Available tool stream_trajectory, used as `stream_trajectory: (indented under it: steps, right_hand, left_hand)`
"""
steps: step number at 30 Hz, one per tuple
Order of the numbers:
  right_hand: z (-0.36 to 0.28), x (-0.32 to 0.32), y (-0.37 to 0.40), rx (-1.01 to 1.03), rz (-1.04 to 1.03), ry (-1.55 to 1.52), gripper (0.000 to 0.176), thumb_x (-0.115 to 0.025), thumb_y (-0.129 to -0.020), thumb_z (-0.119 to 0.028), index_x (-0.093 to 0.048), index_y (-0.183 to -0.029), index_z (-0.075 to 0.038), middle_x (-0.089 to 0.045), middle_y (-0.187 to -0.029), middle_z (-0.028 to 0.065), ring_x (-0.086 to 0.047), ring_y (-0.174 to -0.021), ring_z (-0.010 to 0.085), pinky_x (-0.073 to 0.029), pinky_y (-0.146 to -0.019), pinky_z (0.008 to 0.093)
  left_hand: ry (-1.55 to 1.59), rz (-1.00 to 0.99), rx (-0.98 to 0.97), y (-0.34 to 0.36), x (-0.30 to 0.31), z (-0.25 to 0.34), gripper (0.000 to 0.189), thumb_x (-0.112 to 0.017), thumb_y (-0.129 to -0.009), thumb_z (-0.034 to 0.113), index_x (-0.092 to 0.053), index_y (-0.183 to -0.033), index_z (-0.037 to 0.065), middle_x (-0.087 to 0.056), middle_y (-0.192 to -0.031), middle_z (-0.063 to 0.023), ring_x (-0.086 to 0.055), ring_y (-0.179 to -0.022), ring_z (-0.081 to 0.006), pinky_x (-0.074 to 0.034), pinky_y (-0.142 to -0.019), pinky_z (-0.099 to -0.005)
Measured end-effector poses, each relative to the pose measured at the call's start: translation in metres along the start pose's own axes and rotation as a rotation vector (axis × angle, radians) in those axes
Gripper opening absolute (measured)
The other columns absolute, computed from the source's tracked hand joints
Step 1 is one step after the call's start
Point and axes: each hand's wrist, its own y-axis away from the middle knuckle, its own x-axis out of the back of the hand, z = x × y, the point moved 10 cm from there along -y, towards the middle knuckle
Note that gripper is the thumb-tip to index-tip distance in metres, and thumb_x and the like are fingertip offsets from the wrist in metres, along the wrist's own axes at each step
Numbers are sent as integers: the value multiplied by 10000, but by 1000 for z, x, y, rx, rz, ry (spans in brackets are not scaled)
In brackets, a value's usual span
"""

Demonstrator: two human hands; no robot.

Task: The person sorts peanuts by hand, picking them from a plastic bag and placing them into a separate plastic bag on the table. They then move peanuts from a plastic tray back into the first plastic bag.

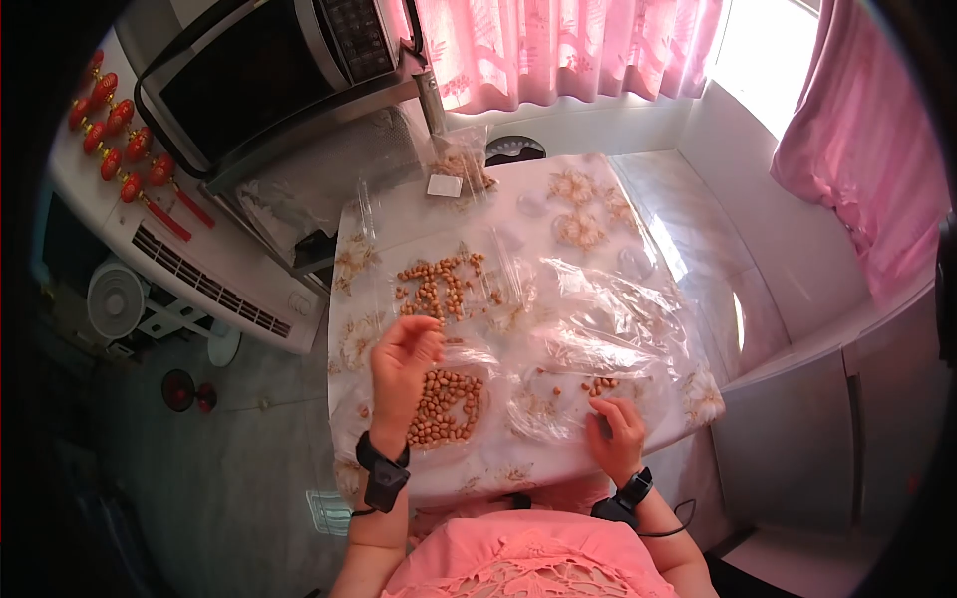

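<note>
Behind your left hand (404, 364) and right hand (616, 434): black strapped wrist units (384, 476), thin black cable (683, 518) on the right; you wear a pink lace-patterned top (518, 563).

A black microwave (269, 70) stands at upper left, pink curtains (558, 45) hang beside it, with red ornaments (125, 149) and a white fan (115, 299) further left.

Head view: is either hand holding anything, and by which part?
Cannot be told for the left hand: its fingertips pinch above the peanuts. The right hand rests open on clear plastic, holding nothing.
</note>
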Motion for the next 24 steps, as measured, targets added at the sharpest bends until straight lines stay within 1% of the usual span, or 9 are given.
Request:
stream_trajectory:
  steps: [1,4,8,10,18,20,21,22,24]
  right_hand:
    - [0,0,0,-1,-6,-3,286,-747,-818,18,-721,-1095,-49,-691,-985,131,-669,-830,297,-552,-718,390]
    - [-2,1,-1,14,10,8,277,-741,-819,22,-723,-1087,-45,-690,-980,130,-668,-821,294,-550,-712,386]
    - [-1,0,1,-11,14,-9,266,-735,-821,27,-725,-1078,-39,-691,-977,129,-672,-812,285,-555,-716,377]
    - [10,-4,5,-111,-10,-40,262,-741,-812,5,-725,-1069,-44,-704,-989,129,-677,-908,332,-552,-800,430]
    - [10,-2,5,-102,10,-25,264,-748,-813,-2,-726,-1073,-44,-709,-985,132,-677,-905,337,-551,-806,436]
    - [2,2,3,-15,46,9,270,-741,-819,29,-731,-1079,-41,-703,-991,135,-685,-803,280,-559,-704,371]
    - [3,2,3,-32,47,7,267,-752,-812,22,-733,-1069,-49,-702,-1004,135,-683,-857,307,-558,-744,391]
    - [3,3,3,-48,51,30,267,-752,-812,22,-733,-1069,-49,-702,-1004,135,-683,-857,307,-558,-744,391]
    - [3,4,2,-52,59,10,269,-751,-820,-2,-732,-1082,-58,-705,-1039,126,-668,-953,335,-541,-855,441]
  left_hand:
    - [-128,130,-55,-6,22,3,171,-702,-1015,74,-689,-1174,12,-695,-975,-15,-654,-850,-81,-566,-752,-247]
    - [-99,191,15,-17,47,-13,173,-698,-1013,65,-692,-1175,8,-695,-991,-14,-652,-839,-81,-567,-741,-237]
    - [-32,199,80,-21,53,-31,171,-697,-1011,59,-694,-1175,12,-695,-1005,-16,-648,-835,-77,-566,-742,-229]
    - [-23,186,79,-21,48,-32,170,-695,-1010,55,-694,-1175,14,-695,-1008,-19,-649,-838,-78,-568,-745,-232]
    - [-118,189,48,-25,55,-35,177,-664,-1021,41,-679,-1192,-2,-691,-972,-23,-653,-826,-83,-571,-730,-235]
    - [-111,201,65,-25,62,-44,257,-653,-1021,30,-629,-1274,-6,-685,-948,-31,-652,-817,-83,-568,-715,-236]
    - [-116,223,19,-24,60,-38,325,-642,-1027,35,-570,-1341,-5,-683,-944,-35,-650,-817,-82,-562,-717,-231]
    - [-104,202,32,-22,52,-36,325,-642,-1027,35,-570,-1341,-5,-683,-944,-35,-650,-817,-82,-562,-717,-231]
    - [-164,185,-66,-15,39,-13,350,-633,-1034,43,-539,-1367,-6,-679,-935,-27,-647,-819,-80,-558,-723,-230]
